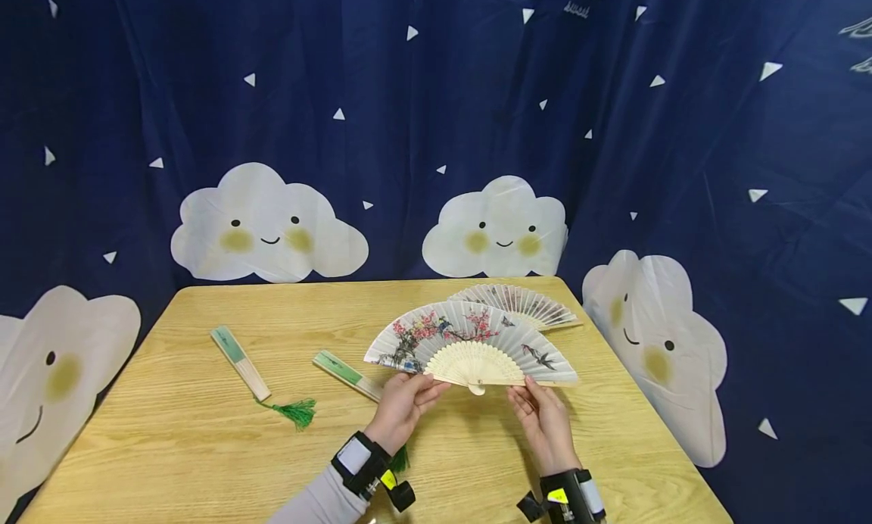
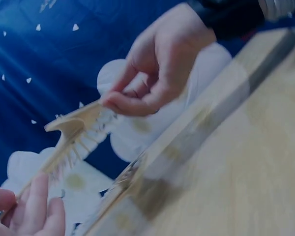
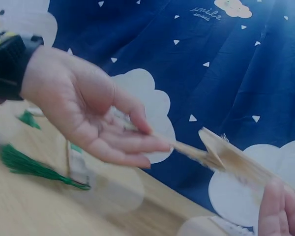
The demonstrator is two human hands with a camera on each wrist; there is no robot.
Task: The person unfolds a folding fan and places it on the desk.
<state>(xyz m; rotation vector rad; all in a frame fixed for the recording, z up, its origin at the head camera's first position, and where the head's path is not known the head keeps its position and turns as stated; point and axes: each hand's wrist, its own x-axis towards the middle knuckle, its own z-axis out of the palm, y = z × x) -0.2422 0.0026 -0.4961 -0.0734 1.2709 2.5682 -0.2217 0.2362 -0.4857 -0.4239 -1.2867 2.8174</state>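
A spread folding fan [image 1: 477, 361], pale with plum blossom, birds and light wooden ribs, is held above the table between both hands. My left hand [image 1: 402, 410] pinches its left end rib between thumb and fingers. At the other end rib, my right hand [image 1: 548, 425] pinches it the same way. In the left wrist view, the right hand [image 2: 160, 69] grips the rib beside the fan's pivot end; in the right wrist view the left hand [image 3: 93, 110] holds the opposite side. The fan is edge-on in both wrist views.
Behind the held fan, a second spread fan [image 1: 521, 304] lies near the table's back right. A folded fan [image 1: 241, 365] with a green tassel [image 1: 296, 413] lies at left. Another folded fan [image 1: 347, 374] is partly hidden by the left hand. A dark blue curtain [image 1: 381, 145] surrounds the wooden table [image 1: 204, 448].
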